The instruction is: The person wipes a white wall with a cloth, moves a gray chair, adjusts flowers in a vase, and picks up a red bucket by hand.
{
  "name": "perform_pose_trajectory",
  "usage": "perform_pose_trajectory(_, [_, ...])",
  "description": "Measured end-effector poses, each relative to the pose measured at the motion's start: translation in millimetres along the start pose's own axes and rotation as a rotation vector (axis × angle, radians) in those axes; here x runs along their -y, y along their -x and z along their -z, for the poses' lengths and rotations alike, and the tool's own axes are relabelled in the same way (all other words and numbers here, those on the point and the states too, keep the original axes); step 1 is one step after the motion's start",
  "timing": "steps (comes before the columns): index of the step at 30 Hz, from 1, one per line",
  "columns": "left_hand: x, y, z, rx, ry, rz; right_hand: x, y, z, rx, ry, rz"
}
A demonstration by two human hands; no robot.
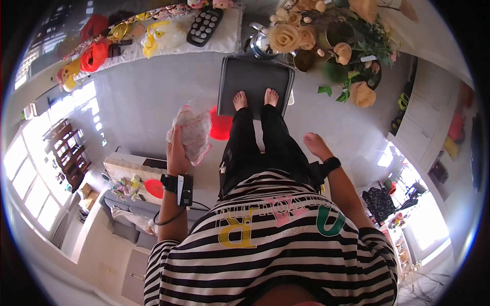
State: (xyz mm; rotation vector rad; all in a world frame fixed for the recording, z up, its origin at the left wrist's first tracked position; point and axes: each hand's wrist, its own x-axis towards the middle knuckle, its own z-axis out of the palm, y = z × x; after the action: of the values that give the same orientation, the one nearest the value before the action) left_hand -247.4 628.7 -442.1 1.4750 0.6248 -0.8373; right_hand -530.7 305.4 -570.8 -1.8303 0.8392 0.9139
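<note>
My left hand [177,155] is closed on a thin whitish cloth [193,133] with pink-red edges, which hangs loosely beyond my fingers. Under the cloth's far side, a red round basin or stool [220,124] shows in part on the floor. My right hand [317,146] hangs beside my right thigh with its fingers curled in, and nothing shows in it. Both my bare feet stand on a dark grey padded stool [255,76].
Ahead on the left, a white-covered surface [224,41] bears a black tray of round things [205,26], a yellow-and-white bag [162,36] and dolls. A metal kettle [261,46] and peach artificial flowers [326,41] stand ahead. A white cabinet [426,115] is at right, a sofa [127,229] at left.
</note>
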Motion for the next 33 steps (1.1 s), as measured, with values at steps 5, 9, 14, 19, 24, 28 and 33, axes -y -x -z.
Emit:
perform_pose_trajectory(5, [-5.7,-15.8,20.6,-0.027,0.072,0.040,47.6,3.5,-15.5,0.017,0.023,0.024])
perform_pose_trajectory(9, [-11.5,-21.8,29.5,-0.022,0.223,0.041,71.2,-2.2,-18.2,0.000,0.063,0.109])
perform_pose_trajectory(14, [-2.4,-32.8,53.1,-0.072,0.264,0.040,88.5,-14.0,-20.0,0.111,0.133,0.111])
perform_pose_trajectory(19, [5.0,-38.5,62.2,-0.084,0.255,-0.013,90.1,-23.4,-37.6,0.074,0.338,0.257])
perform_pose_trajectory(24, [28.0,-51.5,63.5,-0.179,0.295,0.030,74.9,-44.3,-62.0,0.236,0.585,0.275])
perform_pose_trajectory(28, [98.1,-54.9,85.7,-0.277,-0.187,-0.268,94.3,-63.1,-72.5,0.302,0.814,0.292])
perform_pose_trajectory(33, [105.0,-51.5,67.3,-0.347,0.511,0.048,70.1,-108.7,-71.1,0.187,0.731,0.533])
